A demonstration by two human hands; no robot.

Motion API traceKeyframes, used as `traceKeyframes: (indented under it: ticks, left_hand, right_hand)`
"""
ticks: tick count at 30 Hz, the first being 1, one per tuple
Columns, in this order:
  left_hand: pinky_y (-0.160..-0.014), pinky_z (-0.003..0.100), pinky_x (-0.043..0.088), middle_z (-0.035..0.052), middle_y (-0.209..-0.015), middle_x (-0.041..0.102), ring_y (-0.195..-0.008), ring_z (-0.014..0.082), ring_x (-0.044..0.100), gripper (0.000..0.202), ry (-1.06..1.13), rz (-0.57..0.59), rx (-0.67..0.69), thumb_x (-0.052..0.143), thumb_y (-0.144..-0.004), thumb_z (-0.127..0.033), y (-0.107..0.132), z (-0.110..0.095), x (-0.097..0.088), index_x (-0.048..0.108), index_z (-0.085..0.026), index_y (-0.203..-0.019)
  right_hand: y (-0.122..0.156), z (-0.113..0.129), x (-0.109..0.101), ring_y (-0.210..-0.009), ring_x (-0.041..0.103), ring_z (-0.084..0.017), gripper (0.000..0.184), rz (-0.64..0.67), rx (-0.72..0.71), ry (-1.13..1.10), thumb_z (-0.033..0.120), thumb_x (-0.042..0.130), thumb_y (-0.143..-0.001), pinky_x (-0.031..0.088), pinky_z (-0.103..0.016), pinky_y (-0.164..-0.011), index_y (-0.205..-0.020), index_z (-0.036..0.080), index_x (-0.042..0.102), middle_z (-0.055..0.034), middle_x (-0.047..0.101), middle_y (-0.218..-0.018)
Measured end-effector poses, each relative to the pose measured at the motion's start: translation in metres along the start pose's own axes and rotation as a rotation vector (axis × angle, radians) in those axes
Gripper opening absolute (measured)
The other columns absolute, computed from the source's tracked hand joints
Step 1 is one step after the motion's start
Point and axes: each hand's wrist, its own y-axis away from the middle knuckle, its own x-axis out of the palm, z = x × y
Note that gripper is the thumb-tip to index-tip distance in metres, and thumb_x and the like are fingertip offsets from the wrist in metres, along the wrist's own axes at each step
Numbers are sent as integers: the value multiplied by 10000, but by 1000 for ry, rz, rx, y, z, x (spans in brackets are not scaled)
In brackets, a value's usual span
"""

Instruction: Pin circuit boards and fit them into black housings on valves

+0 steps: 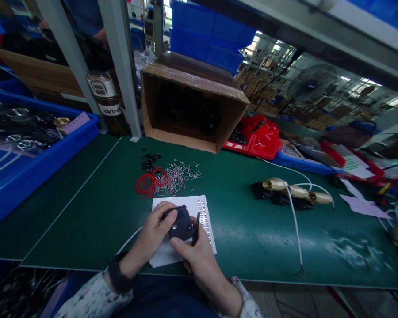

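Observation:
A flat, squarish black plastic housing (182,224) with a small pale round spot on its face is held between my two hands. My left hand (156,227) grips it from the left, thumb lying on its upper face. My right hand (199,254) steadies its lower right edge with the thumb and also keeps a slim black pen-like tool (196,229) against the fingers. Under the hands lies a white sheet (194,204) with rows of small shiny round pieces (204,221) along its right side. A white cable (129,240) runs beside my left wrist.
Red wire loops (146,184), small black parts (149,161) and many thin pins (177,174) lie beyond the sheet. An open cardboard box (195,143) stands behind. Brass fittings with cables (298,192) rest at right; a blue tray (53,170) sits left.

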Motion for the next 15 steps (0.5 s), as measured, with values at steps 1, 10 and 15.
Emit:
traceKeyframes:
  ticks: [1,10,15]
  left_hand:
    - [-815,343,475,71,-961,614,-927,229,573,373,-3,2,-4,476,-858,-521,0,0,0,610,-176,-909]
    - [-814,342,482,64,-917,627,-888,222,592,361,4,22,5,478,-864,-509,-1,2,-1,617,-177,-902]
    - [-841,357,487,59,-985,645,-934,232,609,306,32,234,-73,548,-832,-438,-3,-10,-20,636,-189,-986]
  right_hand:
    - [-1,0,0,-438,461,-80,659,-21,-18,29,364,850,-593,283,-156,-315,-1131,206,503,6,584,-715]
    - [-1,3,3,-384,357,-28,602,-73,-46,113,410,830,-603,231,-146,-290,-1069,182,525,8,568,-749]
    - [2,6,7,-603,555,-120,577,-70,-62,108,360,837,-579,408,-183,-412,-1039,190,534,-24,592,-851]
